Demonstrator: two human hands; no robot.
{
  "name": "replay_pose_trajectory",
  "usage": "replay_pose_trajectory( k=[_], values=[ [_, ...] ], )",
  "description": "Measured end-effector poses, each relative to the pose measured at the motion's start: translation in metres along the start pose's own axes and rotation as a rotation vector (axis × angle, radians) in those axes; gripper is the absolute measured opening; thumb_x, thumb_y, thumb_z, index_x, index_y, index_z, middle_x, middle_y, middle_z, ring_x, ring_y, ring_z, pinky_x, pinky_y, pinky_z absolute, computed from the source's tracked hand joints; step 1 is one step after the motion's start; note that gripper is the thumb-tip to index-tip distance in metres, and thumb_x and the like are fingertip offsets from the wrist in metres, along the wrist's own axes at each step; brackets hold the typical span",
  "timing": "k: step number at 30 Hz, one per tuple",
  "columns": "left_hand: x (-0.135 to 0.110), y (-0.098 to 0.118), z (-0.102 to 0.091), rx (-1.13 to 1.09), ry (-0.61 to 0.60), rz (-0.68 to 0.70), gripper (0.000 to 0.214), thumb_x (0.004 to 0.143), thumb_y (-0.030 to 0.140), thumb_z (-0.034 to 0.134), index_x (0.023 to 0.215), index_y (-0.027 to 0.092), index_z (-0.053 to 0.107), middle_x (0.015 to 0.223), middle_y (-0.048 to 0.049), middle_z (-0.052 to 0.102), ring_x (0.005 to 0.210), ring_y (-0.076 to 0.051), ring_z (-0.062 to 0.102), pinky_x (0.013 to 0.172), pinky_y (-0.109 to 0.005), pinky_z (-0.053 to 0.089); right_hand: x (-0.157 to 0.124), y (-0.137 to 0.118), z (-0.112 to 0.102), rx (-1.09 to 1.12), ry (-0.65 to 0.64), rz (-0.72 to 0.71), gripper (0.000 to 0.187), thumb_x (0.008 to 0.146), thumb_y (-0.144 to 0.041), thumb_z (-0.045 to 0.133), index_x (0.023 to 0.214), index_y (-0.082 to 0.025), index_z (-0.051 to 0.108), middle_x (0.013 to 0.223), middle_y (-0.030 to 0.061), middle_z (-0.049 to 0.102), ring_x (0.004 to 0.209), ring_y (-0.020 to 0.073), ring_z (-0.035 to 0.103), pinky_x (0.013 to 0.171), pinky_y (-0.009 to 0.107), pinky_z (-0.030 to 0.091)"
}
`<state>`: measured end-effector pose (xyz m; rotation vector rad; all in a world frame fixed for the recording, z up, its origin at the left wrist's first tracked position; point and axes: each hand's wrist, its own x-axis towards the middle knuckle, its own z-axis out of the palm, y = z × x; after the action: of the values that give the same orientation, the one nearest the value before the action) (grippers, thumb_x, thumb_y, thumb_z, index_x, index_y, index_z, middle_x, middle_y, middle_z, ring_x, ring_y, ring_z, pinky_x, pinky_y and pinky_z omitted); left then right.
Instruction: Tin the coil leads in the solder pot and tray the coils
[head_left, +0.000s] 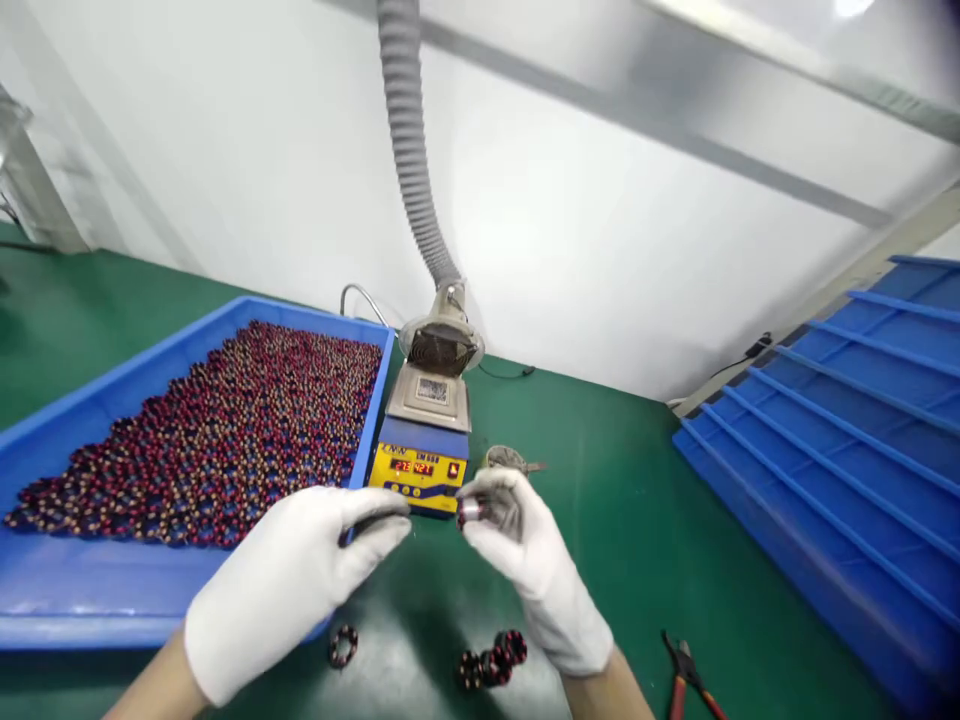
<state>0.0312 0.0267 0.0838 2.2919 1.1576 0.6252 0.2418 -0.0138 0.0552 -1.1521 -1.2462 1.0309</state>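
My left hand (300, 560), in a white glove with darkened fingertips, hovers by the near right corner of a blue tray (90, 590). Its thumb and fingers curve towards each other with a narrow gap, and nothing shows between them. My right hand (517, 540), also gloved, pinches a small wound coil (470, 512) with a shiny pinkish winding. Below lie a single ring-shaped coil (343, 647) and a short row of similar coils (493, 661) in dark red and black. Many more coils (255, 430) fill much of the tray.
Beyond my hands stands a yellow and blue soldering pot unit (420, 470) with a lit red display, beneath a grey extraction hose (412, 150). A small round container (508, 458) sits behind my right hand. Red-handled pliers (684, 668) lie right. A ribbed blue tray (840, 440) leans at far right.
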Motion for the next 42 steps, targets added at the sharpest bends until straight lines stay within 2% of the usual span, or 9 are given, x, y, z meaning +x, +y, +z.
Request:
replay_pose_trajectory(
  k=[4,10,17,22,28,31,34,37,42],
  values=[
    [0.013,0.027,-0.010,0.026,0.436,0.278,0.045,0.085,0.031,0.060,0.128,0.033,0.047,0.122,0.0001,0.062,0.107,-0.020,0.058,0.091,-0.030,0.044,0.027,-0.048,0.025,0.647,-0.078,-0.072,0.029,0.076,-0.024,0.071,0.103,-0.025,0.062,0.106,0.0016,0.061,0.098,0.0166,0.057,0.086,0.029,0.047],
    [0.031,0.021,0.005,0.163,0.831,0.482,0.031,0.087,0.021,0.056,0.118,0.023,0.052,0.113,-0.0045,0.062,0.105,-0.018,0.054,0.094,-0.031,0.043,0.042,-0.052,0.053,0.677,-0.134,-0.172,0.019,0.080,-0.034,0.069,0.096,-0.024,0.069,0.098,0.0046,0.064,0.098,0.0194,0.058,0.094,0.032,0.042],
    [0.031,0.015,-0.006,0.171,0.713,0.505,0.022,0.089,0.032,0.056,0.109,0.022,0.053,0.107,-0.0029,0.064,0.103,-0.016,0.056,0.089,-0.028,0.046,0.051,-0.047,0.029,0.270,-0.226,-0.409,0.023,0.073,-0.040,0.075,0.090,-0.025,0.070,0.092,0.0044,0.062,0.089,0.0186,0.058,0.080,0.027,0.047],
    [0.032,0.018,-0.012,0.181,0.690,0.678,0.016,0.094,0.030,0.047,0.105,0.019,0.053,0.103,-0.0029,0.066,0.102,-0.014,0.057,0.089,-0.028,0.044,0.052,-0.048,0.030,0.205,-0.181,-0.489,0.009,0.080,-0.033,0.068,0.079,-0.024,0.071,0.080,0.0023,0.059,0.081,0.0171,0.057,0.075,0.028,0.046],
    [0.028,0.012,-0.010,0.200,0.675,0.613,0.016,0.094,0.022,0.048,0.108,0.017,0.054,0.110,-0.0060,0.063,0.110,-0.018,0.051,0.091,-0.034,0.038,0.047,-0.046,0.037,0.702,0.053,-0.259,0.013,0.079,-0.036,0.069,0.073,-0.025,0.067,0.085,0.0008,0.062,0.088,0.0176,0.059,0.085,0.032,0.047],
    [0.028,0.012,-0.010,0.236,0.689,0.600,0.016,0.093,0.023,0.050,0.106,0.016,0.056,0.109,-0.0066,0.063,0.109,-0.019,0.050,0.092,-0.035,0.037,0.048,-0.036,0.040,0.579,-0.010,-0.267,0.023,0.071,-0.037,0.076,0.087,-0.022,0.069,0.091,0.0052,0.066,0.087,0.0201,0.061,0.083,0.033,0.048],
    [0.029,0.013,-0.010,0.269,0.706,0.594,0.018,0.091,0.017,0.051,0.108,0.016,0.057,0.106,-0.0058,0.065,0.103,-0.018,0.054,0.088,-0.033,0.040,0.049,-0.028,0.048,0.577,-0.129,-0.151,0.037,0.067,-0.040,0.079,0.094,-0.020,0.068,0.088,0.0069,0.067,0.084,0.0210,0.062,0.079,0.034,0.049],
    [0.029,0.013,-0.011,0.217,0.670,0.557,0.024,0.090,0.013,0.050,0.113,0.018,0.056,0.104,-0.0042,0.066,0.097,-0.017,0.057,0.083,-0.032,0.045,0.051,-0.025,0.053,0.659,-0.131,-0.063,0.033,0.064,-0.037,0.081,0.088,-0.020,0.067,0.083,0.0052,0.067,0.080,0.0202,0.063,0.077,0.034,0.050],
    [0.030,0.011,-0.015,-0.041,0.567,0.505,0.016,0.091,0.030,0.055,0.105,0.028,0.062,0.097,-0.0001,0.069,0.092,-0.017,0.061,0.082,-0.031,0.049,0.054,-0.021,0.054,0.668,-0.136,-0.021,0.029,0.064,-0.032,0.082,0.086,-0.020,0.067,0.079,0.0040,0.066,0.076,0.0192,0.063,0.076,0.033,0.052]
  ],
)
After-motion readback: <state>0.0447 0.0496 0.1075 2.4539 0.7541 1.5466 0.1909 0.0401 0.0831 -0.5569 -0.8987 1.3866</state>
